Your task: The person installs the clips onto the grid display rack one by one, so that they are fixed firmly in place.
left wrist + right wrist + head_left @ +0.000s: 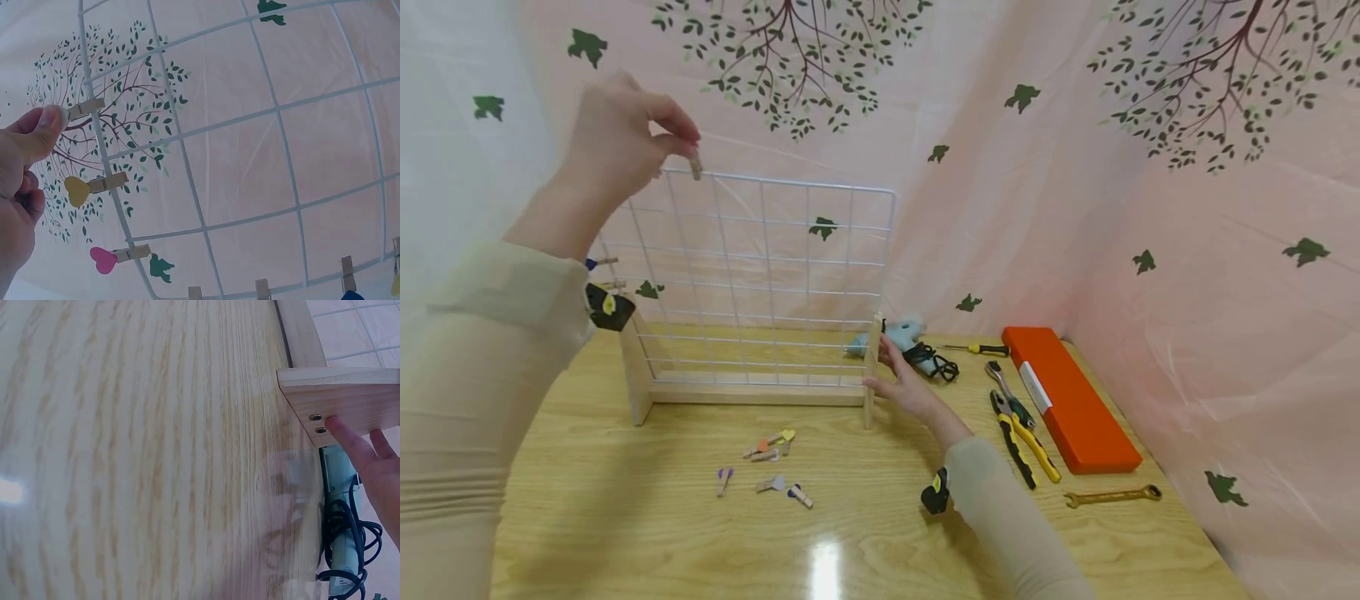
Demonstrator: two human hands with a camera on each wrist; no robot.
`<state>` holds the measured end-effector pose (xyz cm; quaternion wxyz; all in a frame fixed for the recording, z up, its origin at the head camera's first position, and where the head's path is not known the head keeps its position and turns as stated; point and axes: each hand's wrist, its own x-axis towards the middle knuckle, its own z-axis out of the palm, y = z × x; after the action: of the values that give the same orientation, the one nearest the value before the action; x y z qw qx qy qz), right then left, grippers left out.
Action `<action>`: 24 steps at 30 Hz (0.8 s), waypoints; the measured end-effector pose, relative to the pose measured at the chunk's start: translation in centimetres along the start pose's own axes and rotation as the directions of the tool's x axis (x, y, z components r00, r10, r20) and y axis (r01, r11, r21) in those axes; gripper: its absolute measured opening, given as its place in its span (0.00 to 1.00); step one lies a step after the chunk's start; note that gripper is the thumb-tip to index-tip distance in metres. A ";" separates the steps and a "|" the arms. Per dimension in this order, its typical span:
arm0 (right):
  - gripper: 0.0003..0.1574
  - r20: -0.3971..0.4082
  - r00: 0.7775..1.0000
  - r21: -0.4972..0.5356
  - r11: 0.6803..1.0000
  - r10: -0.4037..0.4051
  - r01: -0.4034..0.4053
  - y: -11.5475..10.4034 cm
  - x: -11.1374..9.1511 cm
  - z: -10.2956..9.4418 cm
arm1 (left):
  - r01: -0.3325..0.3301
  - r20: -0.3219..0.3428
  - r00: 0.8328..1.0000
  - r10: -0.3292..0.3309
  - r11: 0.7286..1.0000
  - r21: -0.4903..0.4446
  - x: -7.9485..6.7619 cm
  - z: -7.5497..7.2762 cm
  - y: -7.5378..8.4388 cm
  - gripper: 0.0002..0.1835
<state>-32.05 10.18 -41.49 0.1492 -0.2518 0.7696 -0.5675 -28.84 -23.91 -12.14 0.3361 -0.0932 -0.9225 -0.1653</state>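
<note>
Main risk: wooden clip [86, 109], pinched btwn thumb & finger of L hand [617, 129] at top edge of the grid [805, 182], could ping off or drop if let go before it's properly over the wire; can't tell how well it's seated. Might also bump the yellow-heart clip [77, 191] just beside it. Grid stands high on a narrow stand [760, 394], so a hard push up top could prob tip it, esp if R hand [913, 390] slips: its fingers are apart, touching the R end panel [356, 400], not wrapped round it. Corded tool [910, 332] is nr that hand; cord [917, 353] might snag. Loose clips [766, 455] on counter [700, 550] could get swept by a sleeve [1015, 517]. Containers: just the orange case [1067, 400], looks closed, contents hidden
</note>
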 end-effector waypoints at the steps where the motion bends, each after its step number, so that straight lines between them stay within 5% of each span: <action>1: 0.50 -0.001 1.000 -0.001 1.000 -0.001 0.001 0.0 0.0 0.0 | -0.008 0.014 1.000 0.008 1.000 0.011 0.0 0.1 -0.1 0.09; 7: 0.50 -0.003 1.000 -0.006 1.000 -0.001 0.001 -0.1 -0.1 0.0 | -0.045 -0.004 0.999 0.045 0.999 -0.012 -0.6 0.7 -0.4 0.13; 14: 0.50 0.005 1.000 -0.018 1.000 -0.006 0.006 -0.2 0.0 0.1 | -0.008 -0.169 0.985 -0.010 0.995 -0.102 -3.1 -0.2 -1.8 0.26; 18: 0.50 0.003 1.000 -0.033 0.999 -0.012 0.013 -0.1 -0.1 0.1 | 0.074 -0.250 0.961 -0.120 0.980 -0.183 -5.5 -0.5 -3.0 0.32; 24: 0.51 -0.009 1.000 -0.087 0.996 -0.017 0.016 -0.2 -0.3 0.1 | 0.189 -0.349 0.898 -0.268 0.951 -0.244 -10.2 -0.1 -5.6 0.33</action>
<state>-31.70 10.17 -41.32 0.1295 -0.2617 0.7922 -0.5359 -22.65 -29.73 -20.09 0.4740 0.0161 -0.8232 -0.3122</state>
